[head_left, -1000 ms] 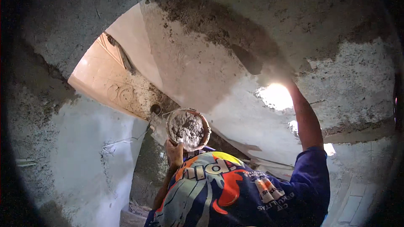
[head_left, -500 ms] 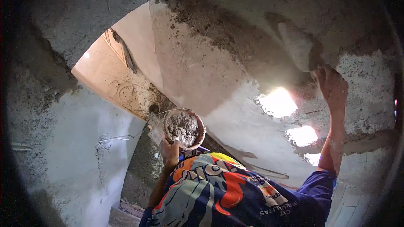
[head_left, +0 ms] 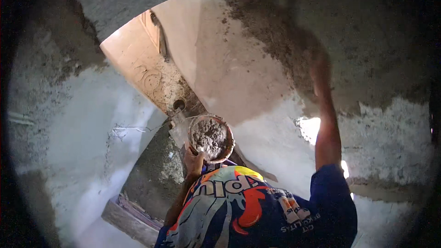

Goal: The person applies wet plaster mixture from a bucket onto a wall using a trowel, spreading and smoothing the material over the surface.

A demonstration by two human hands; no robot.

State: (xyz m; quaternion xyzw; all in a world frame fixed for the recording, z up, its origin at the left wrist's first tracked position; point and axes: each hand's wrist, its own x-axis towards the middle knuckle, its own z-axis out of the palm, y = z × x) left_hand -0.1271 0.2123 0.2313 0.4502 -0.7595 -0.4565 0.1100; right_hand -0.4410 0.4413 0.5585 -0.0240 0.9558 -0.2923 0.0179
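- Head view, left: a pale wall [head_left: 82, 110], with a thin cable [head_left: 131, 128] across it.
- Near, at the middle: my left hand [head_left: 194, 160] grips the near left rim of a round bucket [head_left: 231, 143].
- Inside it: lumpy grey mortar [head_left: 209, 135].
- Right: a bright patch [head_left: 308, 127] beside my raised forearm [head_left: 328, 133].
- Far right: my right hand [head_left: 319, 66], blurred, reaches to dark plaster [head_left: 358, 50]; I cannot tell whether it holds anything.

From your head, the wide fisheye camera looks steeply down over your dark-blue cloth shirt with its multicoloured print [head_left: 239, 202], close at the lower edge. Your round, reddish-rimmed bucket [head_left: 231, 143] sits near mid-view. Farther off, upper left, lies tan, stained floor [head_left: 133, 57]; rough grey plastered wall [head_left: 381, 59] spreads right.
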